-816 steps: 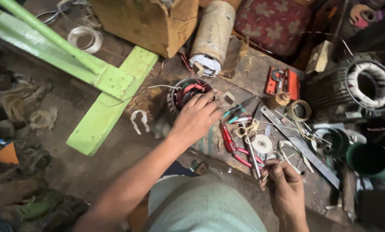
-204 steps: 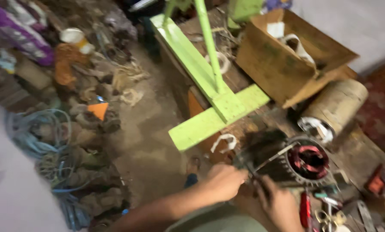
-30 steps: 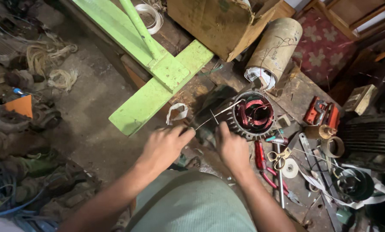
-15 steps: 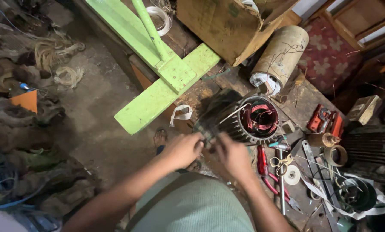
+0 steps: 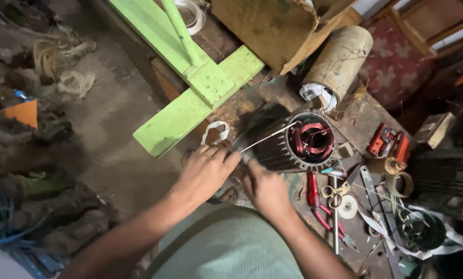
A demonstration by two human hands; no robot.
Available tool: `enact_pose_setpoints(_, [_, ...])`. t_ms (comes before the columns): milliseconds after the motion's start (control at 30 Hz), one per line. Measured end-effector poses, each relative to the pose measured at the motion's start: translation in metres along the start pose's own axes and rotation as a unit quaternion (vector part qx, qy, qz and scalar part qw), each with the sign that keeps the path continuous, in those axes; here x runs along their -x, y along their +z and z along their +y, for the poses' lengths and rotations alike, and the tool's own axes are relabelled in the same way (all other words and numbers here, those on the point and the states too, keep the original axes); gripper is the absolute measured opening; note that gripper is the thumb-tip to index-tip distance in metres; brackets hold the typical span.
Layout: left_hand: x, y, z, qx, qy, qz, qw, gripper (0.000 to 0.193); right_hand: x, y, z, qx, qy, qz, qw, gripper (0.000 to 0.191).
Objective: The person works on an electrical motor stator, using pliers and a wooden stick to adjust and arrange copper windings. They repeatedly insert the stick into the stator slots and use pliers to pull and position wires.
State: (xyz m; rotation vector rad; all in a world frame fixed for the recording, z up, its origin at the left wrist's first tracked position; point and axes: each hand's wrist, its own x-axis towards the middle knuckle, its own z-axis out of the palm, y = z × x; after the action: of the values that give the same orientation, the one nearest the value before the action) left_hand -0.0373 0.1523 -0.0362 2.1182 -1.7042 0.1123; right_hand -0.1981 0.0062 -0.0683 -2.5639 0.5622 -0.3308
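A finned dark motor stator lies on its side on the workbench, its open end showing red copper windings. A thin white strip runs from the stator's mouth toward my left hand, which pinches its near end. My right hand rests against the stator's near side, fingers curled on the casing. Both hands sit close together just in front of the stator.
A green wooden cross frame lies to the left, a cardboard box and a paper roll behind. Red pliers, scissors, tape rolls and an orange tool crowd the right. Cluttered floor lies at left.
The view has shifted slightly. My hands have moved closer to the stator, and the left hand now holds the white strip pulled taut from the stator's mouth.
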Motion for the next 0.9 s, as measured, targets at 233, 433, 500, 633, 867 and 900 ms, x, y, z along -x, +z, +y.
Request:
enact_pose_setpoints(233, [0.004,0.020,0.018,-0.037,-0.019,-0.017,0.999,0.017,0.000,0.015,-0.003,-0.001,0.013,-0.006,1.000,0.026])
enact_pose_setpoints(433, [-0.011,0.051,0.003,0.628,-0.356,-0.254,0.644,0.013,-0.005,-0.031,-0.003,-0.007,0.083,0.038,0.996,0.014])
enact_pose_setpoints(500, [-0.007,0.050,-0.004,0.488,-0.255,-0.166,0.818,0.014,-0.004,-0.042,-0.009,0.009,0.121,0.076,0.990,0.015])
enact_pose_setpoints(633, [0.005,0.029,-0.010,0.120,-0.006,0.041,0.992,0.028,-0.006,-0.030,-0.027,0.066,0.005,0.076,0.995,0.017])
enact_pose_setpoints(867, [-0.003,0.005,0.000,0.016,-0.005,-0.027,0.999,0.023,-0.001,-0.003,0.000,0.058,-0.015,0.042,0.997,0.034])
enact_pose_setpoints(900, [-0.003,0.003,0.001,0.016,-0.009,-0.033,0.999,0.021,0.001,-0.002,0.004,0.043,-0.009,0.014,0.999,0.035])
